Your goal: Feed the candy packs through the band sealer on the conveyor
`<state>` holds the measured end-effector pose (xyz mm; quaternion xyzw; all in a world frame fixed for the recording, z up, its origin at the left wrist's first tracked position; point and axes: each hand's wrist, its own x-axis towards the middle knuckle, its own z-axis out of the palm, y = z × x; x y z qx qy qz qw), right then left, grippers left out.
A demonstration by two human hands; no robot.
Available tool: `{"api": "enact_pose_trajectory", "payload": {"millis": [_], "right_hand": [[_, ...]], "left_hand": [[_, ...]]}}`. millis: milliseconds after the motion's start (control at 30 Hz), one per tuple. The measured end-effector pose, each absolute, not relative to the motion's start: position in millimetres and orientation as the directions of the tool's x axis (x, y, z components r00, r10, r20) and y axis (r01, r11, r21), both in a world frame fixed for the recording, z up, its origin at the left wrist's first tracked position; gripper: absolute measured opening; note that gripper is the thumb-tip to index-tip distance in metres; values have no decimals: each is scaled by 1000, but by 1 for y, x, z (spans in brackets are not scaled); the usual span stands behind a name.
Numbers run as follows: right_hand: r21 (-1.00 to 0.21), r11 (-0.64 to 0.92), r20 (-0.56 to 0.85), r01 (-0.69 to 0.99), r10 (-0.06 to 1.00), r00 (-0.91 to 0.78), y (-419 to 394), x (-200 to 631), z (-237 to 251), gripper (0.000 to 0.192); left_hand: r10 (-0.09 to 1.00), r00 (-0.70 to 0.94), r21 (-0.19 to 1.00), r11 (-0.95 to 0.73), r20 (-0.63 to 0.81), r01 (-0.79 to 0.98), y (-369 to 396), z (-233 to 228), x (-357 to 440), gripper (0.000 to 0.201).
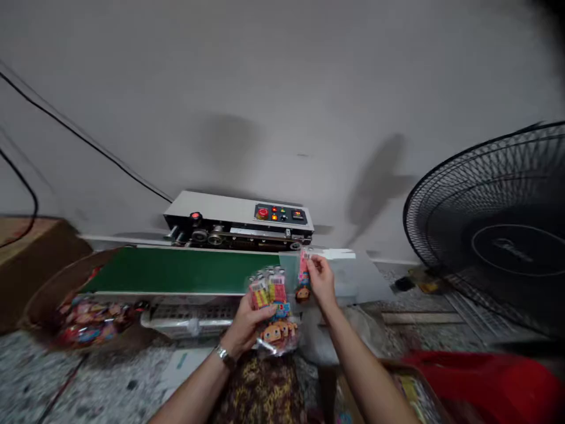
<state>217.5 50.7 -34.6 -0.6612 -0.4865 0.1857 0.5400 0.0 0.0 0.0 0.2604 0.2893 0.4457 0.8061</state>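
My left hand (248, 325) is closed around several small colourful packets (276, 312) bunched together, pink and yellow at the top with cartoon faces at the bottom. In my right hand (321, 278) is one single packet (303, 277) of the same look, pinched near its top and hanging upright. It is just right of the bunch, apart from it. Both hands are over the near edge of the sealing machine's belt (185, 271), which is green. Behind it stands the band sealer (225, 211) with lit buttons on its control panel (281, 214).
A large black fan (498, 235) stands at the right. At the left, a bag (97, 321) full of similar packets sits beside a cardboard box (35, 265). Lower right are a red plastic object (481, 383) and an open box with packets (412, 391). A cable (83, 138) runs along the wall.
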Motion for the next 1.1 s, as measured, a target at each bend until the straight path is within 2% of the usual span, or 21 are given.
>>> {"api": "enact_pose_trajectory", "payload": {"millis": [167, 233, 300, 467, 567, 600, 667, 733, 767, 833, 967, 1033, 1100], "right_hand": [[-681, -374, 127, 629, 786, 605, 73, 262, -44, 31], [-596, -456, 107, 661, 771, 627, 83, 266, -47, 28], [-570, -476, 95, 670, 772, 629, 93, 263, -49, 27], [-561, -410, 99, 719, 829, 550, 110, 237, -44, 27], [-646, -163, 224, 746, 893, 389, 100, 219, -30, 34], [-713, -61, 243, 698, 913, 328, 92, 213, -24, 34], [-866, 69, 185, 496, 964, 189, 71, 200, -12, 34], [-950, 97, 113, 296, 993, 36, 48, 186, -3, 33], [-962, 107, 109, 250, 994, -4, 39, 180, 0, 30], [-962, 141, 152, 234, 988, 29, 29, 172, 1, 26], [-961, 134, 201, 243, 940, 277, 38, 188, -12, 28], [-946, 67, 195, 318, 899, 392, 51, 212, -23, 30], [-891, -73, 168, 449, 864, 475, 63, 240, -35, 32]], "left_hand": [[880, 383, 674, 465, -280, -574, -1, -2, -4, 41], [874, 387, 672, 477, -293, -567, 1, -2, -5, 40], [868, 398, 670, 487, -297, -561, 2, -3, -5, 40], [881, 371, 665, 467, -294, -583, 6, -4, -3, 42], [885, 365, 644, 461, -288, -610, 8, -3, -2, 42], [887, 366, 639, 457, -281, -618, 9, -3, -1, 42], [895, 364, 637, 440, -257, -633, 10, 0, 0, 42], [901, 362, 637, 426, -238, -643, 11, 2, 2, 42], [903, 361, 635, 423, -234, -647, 12, 4, 4, 43], [900, 369, 629, 429, -233, -649, 12, 6, 8, 44], [880, 403, 620, 465, -250, -632, 10, 5, 10, 42], [882, 381, 629, 467, -278, -621, 10, 1, 7, 40], [885, 355, 641, 464, -302, -612, 10, -3, 3, 40]]}}
